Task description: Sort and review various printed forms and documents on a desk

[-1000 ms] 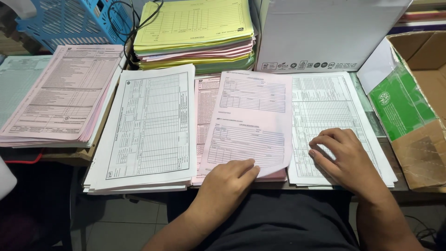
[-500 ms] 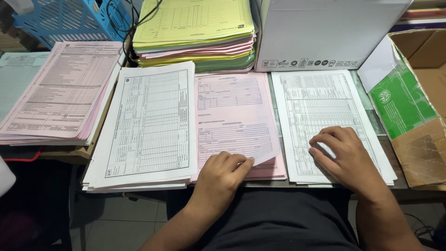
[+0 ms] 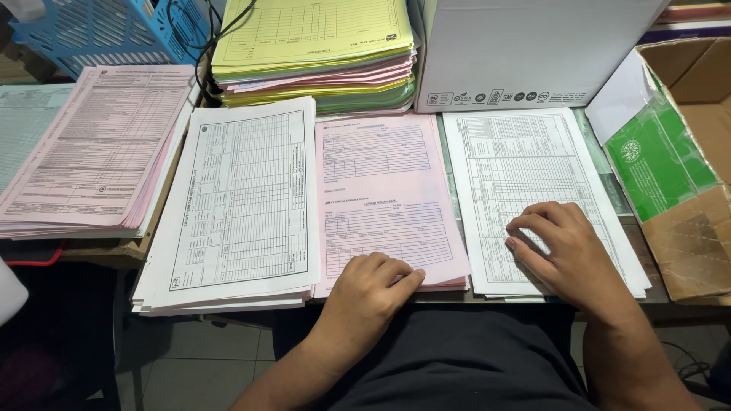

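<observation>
Moved since earlier: the pink sheet, which was held lifted and skewed over the pink stack a second ago, has been laid flat and squared on it; the left hand has drawn back to the near edge. The right hand has hardly shifted.
Step in hand: judged as the settling of one pink form onto its pile, with the sheet now being released and aligned.
Left hand: laid on the near right corner of the pink sheet, fingers loosely curled and pressed down, nothing pinched between them.
Right hand: spread flat on the right white stack, fingertips pressed on the top page; open, nothing gripped.
Pink sheet relative to fingers: its near edge is under the left fingertips; the rest lies beyond them, toward the white box. Well apart from the right hand's fingers, with a narrow gap of desk between the two stacks.
Next move calls for: by judgement, a single top page on the right white stack to be separated under the fingertips without the pages below being dragged.
Around: a white stack lies just left of the pink one; a mixed yellow stack lies behind.
</observation>
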